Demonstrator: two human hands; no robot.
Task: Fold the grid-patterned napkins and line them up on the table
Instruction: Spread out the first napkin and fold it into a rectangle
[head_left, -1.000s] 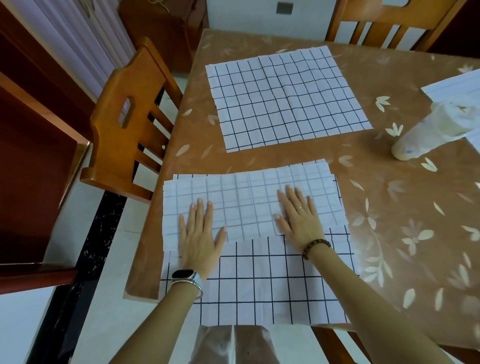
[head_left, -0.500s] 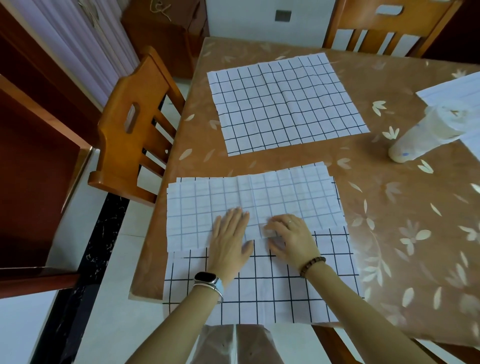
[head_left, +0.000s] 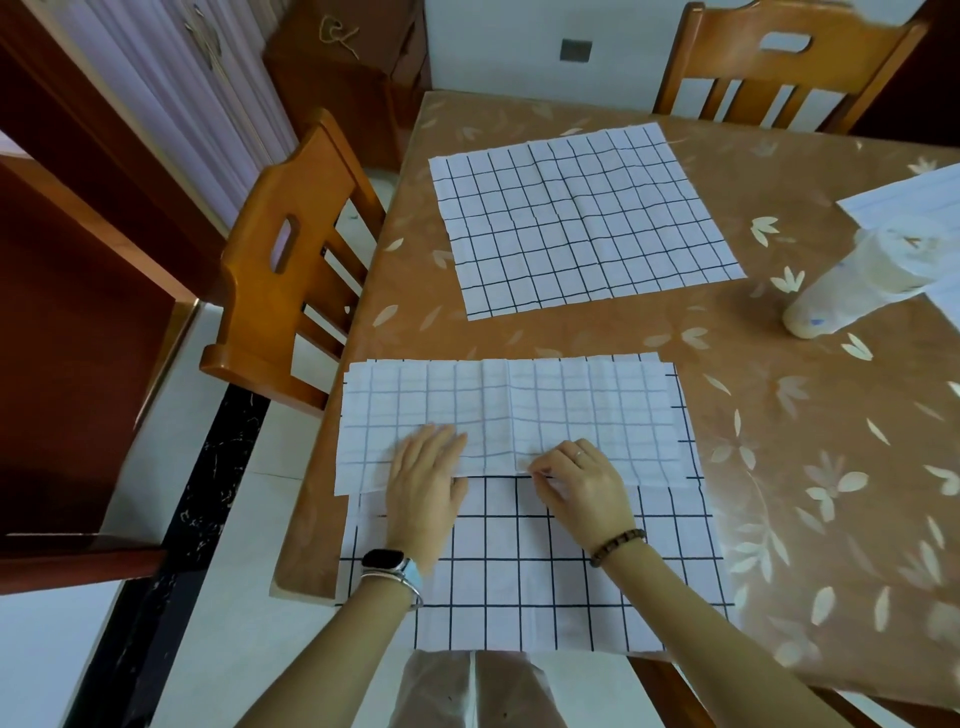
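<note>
A white grid-patterned napkin lies at the table's near edge, its far part folded back toward me as a pale flap, its near edge hanging over the table edge. My left hand lies flat on the flap's near edge, fingers straight. My right hand has curled fingers that pinch the flap's edge near its middle. A second grid napkin lies spread flat farther back on the table.
The brown leaf-print table carries a plastic cup wrapped in a bag and white paper at the right. One wooden chair stands at the left and another chair at the far side.
Both hands slid from the flap's outer parts toward its middle and back to its near edge. The right hand's fingers went from flat to curled on the edge.
</note>
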